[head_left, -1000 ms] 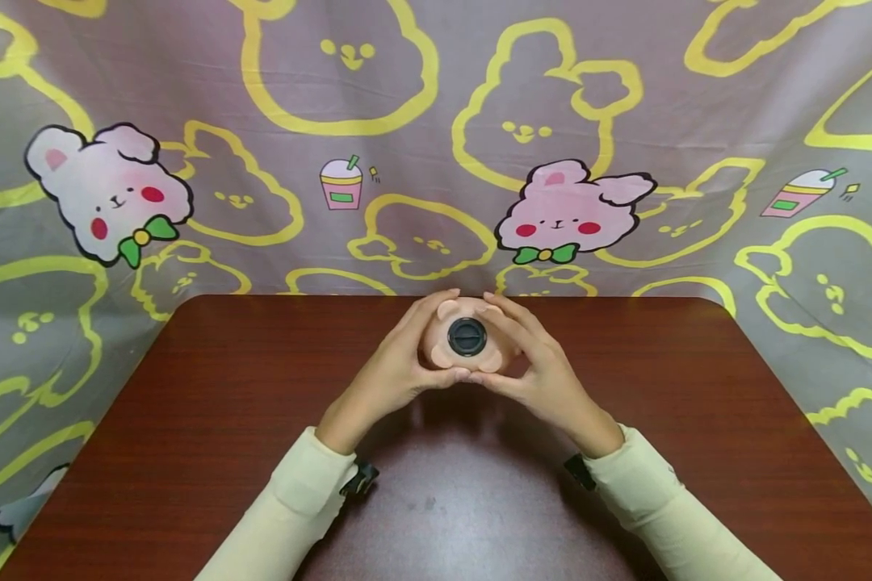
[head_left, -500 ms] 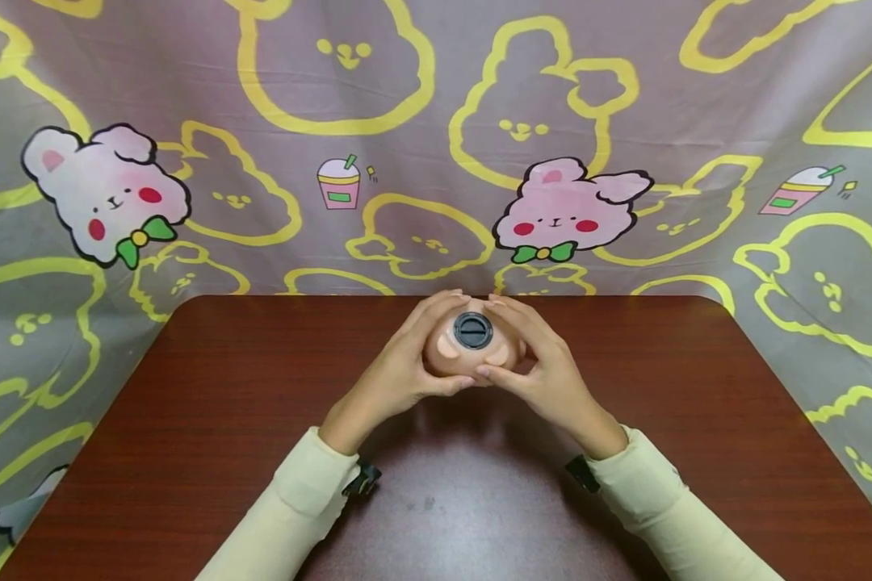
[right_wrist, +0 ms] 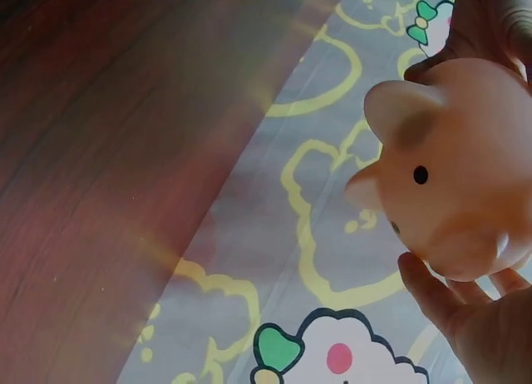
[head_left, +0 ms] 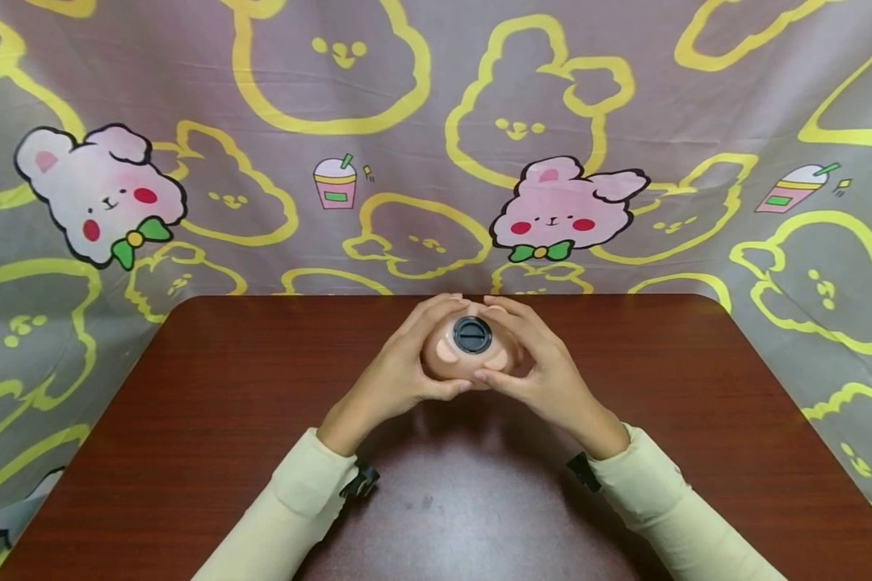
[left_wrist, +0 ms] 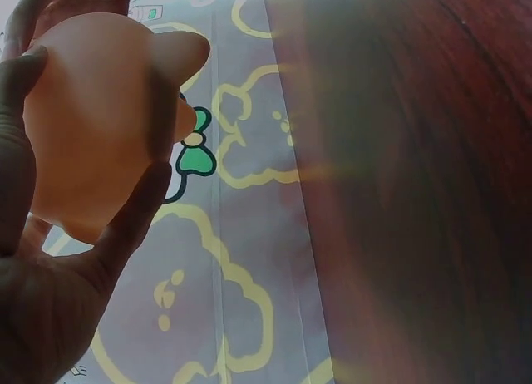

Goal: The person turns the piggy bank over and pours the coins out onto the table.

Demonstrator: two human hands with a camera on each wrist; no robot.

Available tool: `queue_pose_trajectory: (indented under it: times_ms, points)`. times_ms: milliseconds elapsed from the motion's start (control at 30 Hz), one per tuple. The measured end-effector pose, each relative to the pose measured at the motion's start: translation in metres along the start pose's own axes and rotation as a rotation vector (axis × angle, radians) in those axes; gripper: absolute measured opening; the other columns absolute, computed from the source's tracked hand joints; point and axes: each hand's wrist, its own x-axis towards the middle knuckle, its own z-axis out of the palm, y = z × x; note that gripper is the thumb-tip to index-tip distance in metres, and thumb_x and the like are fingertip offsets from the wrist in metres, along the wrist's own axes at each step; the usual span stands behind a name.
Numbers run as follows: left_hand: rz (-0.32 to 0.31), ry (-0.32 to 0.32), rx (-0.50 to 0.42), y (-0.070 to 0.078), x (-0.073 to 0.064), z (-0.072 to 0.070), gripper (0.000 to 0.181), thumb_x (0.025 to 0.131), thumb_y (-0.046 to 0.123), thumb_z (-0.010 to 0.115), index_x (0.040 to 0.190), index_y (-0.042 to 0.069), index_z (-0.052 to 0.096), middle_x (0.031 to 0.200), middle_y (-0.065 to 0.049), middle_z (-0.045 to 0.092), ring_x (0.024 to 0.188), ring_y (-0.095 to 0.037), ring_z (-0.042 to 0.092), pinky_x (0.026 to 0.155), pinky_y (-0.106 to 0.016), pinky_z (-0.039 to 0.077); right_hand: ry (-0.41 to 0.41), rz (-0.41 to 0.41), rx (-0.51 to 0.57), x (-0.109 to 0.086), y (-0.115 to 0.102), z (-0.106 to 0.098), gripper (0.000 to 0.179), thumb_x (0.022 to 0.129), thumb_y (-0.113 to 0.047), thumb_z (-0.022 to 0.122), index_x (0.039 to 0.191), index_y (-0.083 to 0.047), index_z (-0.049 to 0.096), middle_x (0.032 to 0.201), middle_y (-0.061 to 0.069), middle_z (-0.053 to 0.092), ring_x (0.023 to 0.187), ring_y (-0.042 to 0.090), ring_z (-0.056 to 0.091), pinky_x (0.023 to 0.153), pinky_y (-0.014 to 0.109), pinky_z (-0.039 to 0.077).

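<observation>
A pink piggy bank is held between both hands near the table's far edge. Its underside, with a round black plug and stubby feet, faces up toward the head camera. The left hand grips its left side, thumb along the near side and fingers round the far side. On the opposite side the right hand grips it the same way, the two thumb tips close together. An ear, a black eye and the snout show in the right wrist view. Smooth pink body fills much of the left wrist view.
Below the hands lies a dark red-brown wooden table with rounded far corners. Behind it and along both sides hangs a grey cloth printed with yellow outlines and rabbit faces. Black straps sit at the cuffs of the pale sleeves.
The piggy bank has tilted in the hands: its plug has shifted slightly up and right, and more of its near side shows. Both hands keep their hold and have barely moved.
</observation>
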Motion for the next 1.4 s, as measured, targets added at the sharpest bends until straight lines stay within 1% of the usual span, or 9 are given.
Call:
queue_pose_trajectory:
  times_ms: [200,333,500,600,767,933,1167,1233,1400]
  points:
    - [-0.009,-0.007,0.014,-0.001,-0.002,0.001,0.093,0.075,0.022,0.095,0.153,0.022,0.046,0.16,-0.003,0.044,0.15,-0.019,0.04,0.117,-0.046,0.045,-0.009,-0.022,-0.032,0.0,-0.001,-0.001,0.077,0.075,-0.004,0.092,0.145,-0.012,0.061,0.154,0.011,0.053,0.144,0.027,0.049,0.12,0.027,0.034]
    - [-0.014,-0.014,0.04,-0.002,-0.004,0.002,0.093,0.076,0.023,0.095,0.154,0.024,0.045,0.16,-0.003,0.043,0.149,-0.019,0.042,0.114,-0.046,0.047,0.001,-0.043,-0.051,0.001,-0.002,-0.001,0.068,0.078,-0.003,0.09,0.141,-0.011,0.065,0.152,0.011,0.055,0.143,0.026,0.049,0.121,0.026,0.034]
    - [-0.012,-0.014,0.078,-0.003,-0.006,0.003,0.093,0.076,0.027,0.095,0.155,0.025,0.045,0.161,-0.004,0.042,0.15,-0.02,0.042,0.113,-0.047,0.049,0.062,-0.118,-0.089,0.003,-0.004,0.002,0.05,0.083,0.005,0.082,0.131,-0.004,0.07,0.143,0.015,0.062,0.137,0.031,0.052,0.12,0.023,0.035]
    - [-0.002,-0.009,0.101,-0.004,-0.006,0.003,0.093,0.077,0.027,0.095,0.155,0.025,0.045,0.161,-0.004,0.043,0.151,-0.02,0.042,0.114,-0.048,0.048,0.095,-0.176,-0.117,0.004,-0.004,0.004,0.044,0.083,0.008,0.08,0.125,0.0,0.072,0.136,0.019,0.065,0.133,0.035,0.055,0.121,0.022,0.035]
    - [0.016,-0.018,0.142,-0.003,-0.007,0.004,0.092,0.077,0.028,0.094,0.156,0.024,0.045,0.162,-0.002,0.043,0.152,-0.02,0.04,0.115,-0.049,0.047,0.101,-0.247,-0.153,0.004,-0.005,0.006,0.038,0.081,0.01,0.078,0.119,0.002,0.073,0.128,0.02,0.068,0.127,0.039,0.057,0.12,0.023,0.036]
    - [0.021,-0.022,0.18,-0.001,-0.008,0.005,0.092,0.077,0.027,0.094,0.155,0.024,0.047,0.162,-0.002,0.043,0.149,-0.021,0.044,0.113,-0.05,0.049,0.083,-0.299,-0.199,0.006,-0.008,0.007,0.032,0.081,0.01,0.078,0.112,0.001,0.075,0.118,0.017,0.072,0.121,0.037,0.059,0.114,0.027,0.041]
    - [0.04,-0.014,0.238,0.002,-0.008,0.006,0.093,0.075,0.029,0.095,0.154,0.026,0.047,0.161,-0.001,0.044,0.143,-0.023,0.05,0.109,-0.051,0.05,0.092,-0.343,-0.278,0.009,-0.01,0.009,0.026,0.08,0.011,0.078,0.105,0.002,0.076,0.107,0.014,0.073,0.111,0.034,0.059,0.099,0.038,0.047]
    - [0.051,-0.011,0.256,0.003,-0.008,0.006,0.093,0.075,0.029,0.096,0.154,0.026,0.047,0.16,-0.001,0.045,0.141,-0.023,0.051,0.108,-0.05,0.05,0.091,-0.35,-0.304,0.009,-0.01,0.01,0.025,0.08,0.01,0.078,0.103,0.002,0.076,0.105,0.014,0.073,0.108,0.034,0.059,0.096,0.04,0.047]
    - [0.07,0.0,0.284,0.004,-0.009,0.007,0.093,0.075,0.03,0.096,0.154,0.024,0.047,0.16,-0.001,0.045,0.142,-0.021,0.051,0.108,-0.046,0.049,0.088,-0.353,-0.343,0.009,-0.011,0.011,0.019,0.081,0.009,0.075,0.098,0.002,0.075,0.101,0.014,0.073,0.107,0.035,0.059,0.097,0.044,0.046]
